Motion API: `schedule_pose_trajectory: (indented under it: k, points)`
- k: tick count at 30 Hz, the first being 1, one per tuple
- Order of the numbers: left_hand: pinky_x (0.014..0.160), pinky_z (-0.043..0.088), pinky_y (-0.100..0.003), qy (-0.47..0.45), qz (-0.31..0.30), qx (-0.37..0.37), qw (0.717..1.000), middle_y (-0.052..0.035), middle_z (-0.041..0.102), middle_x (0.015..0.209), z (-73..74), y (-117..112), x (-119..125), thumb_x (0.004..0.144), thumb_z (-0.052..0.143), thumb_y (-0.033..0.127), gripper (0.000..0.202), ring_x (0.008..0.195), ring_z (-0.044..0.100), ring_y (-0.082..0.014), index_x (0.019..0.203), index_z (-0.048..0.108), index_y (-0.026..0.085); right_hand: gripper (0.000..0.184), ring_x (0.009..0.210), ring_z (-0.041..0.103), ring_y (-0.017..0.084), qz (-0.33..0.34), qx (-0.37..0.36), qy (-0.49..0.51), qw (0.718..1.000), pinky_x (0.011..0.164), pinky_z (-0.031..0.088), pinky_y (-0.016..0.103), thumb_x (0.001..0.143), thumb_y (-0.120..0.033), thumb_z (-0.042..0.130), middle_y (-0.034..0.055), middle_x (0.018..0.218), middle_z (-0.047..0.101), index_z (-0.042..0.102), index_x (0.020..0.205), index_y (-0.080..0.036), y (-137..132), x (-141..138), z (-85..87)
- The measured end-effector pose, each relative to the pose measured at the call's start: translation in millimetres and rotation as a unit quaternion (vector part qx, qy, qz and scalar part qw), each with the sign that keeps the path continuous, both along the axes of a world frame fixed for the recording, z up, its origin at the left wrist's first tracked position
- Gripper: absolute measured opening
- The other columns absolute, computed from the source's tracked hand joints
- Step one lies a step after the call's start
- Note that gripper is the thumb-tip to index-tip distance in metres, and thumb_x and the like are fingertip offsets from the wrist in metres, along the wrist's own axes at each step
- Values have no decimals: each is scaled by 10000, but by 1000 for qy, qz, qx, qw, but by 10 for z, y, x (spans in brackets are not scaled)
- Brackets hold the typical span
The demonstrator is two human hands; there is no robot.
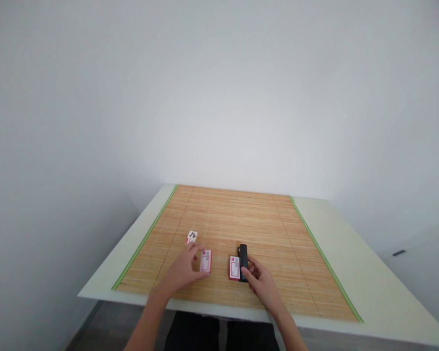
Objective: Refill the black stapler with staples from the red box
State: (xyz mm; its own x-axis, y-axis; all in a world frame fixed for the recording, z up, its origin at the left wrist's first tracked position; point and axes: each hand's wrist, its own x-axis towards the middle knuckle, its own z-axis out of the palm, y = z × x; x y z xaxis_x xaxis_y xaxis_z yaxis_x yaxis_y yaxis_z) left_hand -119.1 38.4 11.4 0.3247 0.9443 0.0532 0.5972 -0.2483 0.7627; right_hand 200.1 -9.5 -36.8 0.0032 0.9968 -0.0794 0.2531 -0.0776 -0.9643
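My left hand (185, 269) reaches over the bamboo mat (234, 219), its fingers curled around the left edge of a small red-and-white box (206, 261). My right hand (262, 281) rests on the mat, its fingertips touching the near end of a black oblong object (243, 258). That black object lies beside a second red-and-white box (234, 268). A small torn red, white and black wrapper (191, 237) lies just beyond my left hand.
The mat has green edges and covers most of a pale table (366, 273) pushed against a plain white wall. A pale cabinet with a dark handle (398, 253) stands at the right. My dark-trousered legs (223, 336) show below the table's near edge.
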Motion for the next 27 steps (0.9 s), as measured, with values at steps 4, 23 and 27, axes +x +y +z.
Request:
schedule_pose_trajectory:
  k: [4, 23, 27]
  points:
    - [994, 468, -384, -33, -76, 33, 996, -64, 650, 1253, 88, -53, 702, 648, 870, 353, 660, 1128, 613, -280, 1250, 611, 276, 614, 529, 521, 127, 13, 3, 3, 1000, 477, 391, 247, 892, -622, 631, -37, 692, 567, 638, 1328, -190, -2, 3, 7]
    - [918, 456, -374, -27, -117, 3, 993, -66, 675, 1142, -47, 2, 1077, 634, 881, 379, 604, 1077, 590, -293, 1179, 657, 246, 608, 618, 522, 152, -4, 32, -40, 999, 577, 404, 268, 898, -602, 630, -25, 687, 581, 658, 1336, -181, -25, -25, -5]
    - [1038, 445, -411, -64, -97, 29, 993, -93, 602, 1351, -31, -11, 1000, 682, 860, 494, 787, 1234, 551, -310, 1387, 583, 281, 611, 619, 536, 158, -17, 34, -30, 999, 585, 424, 275, 897, -614, 627, -18, 694, 589, 660, 1329, -184, -30, -36, 22]
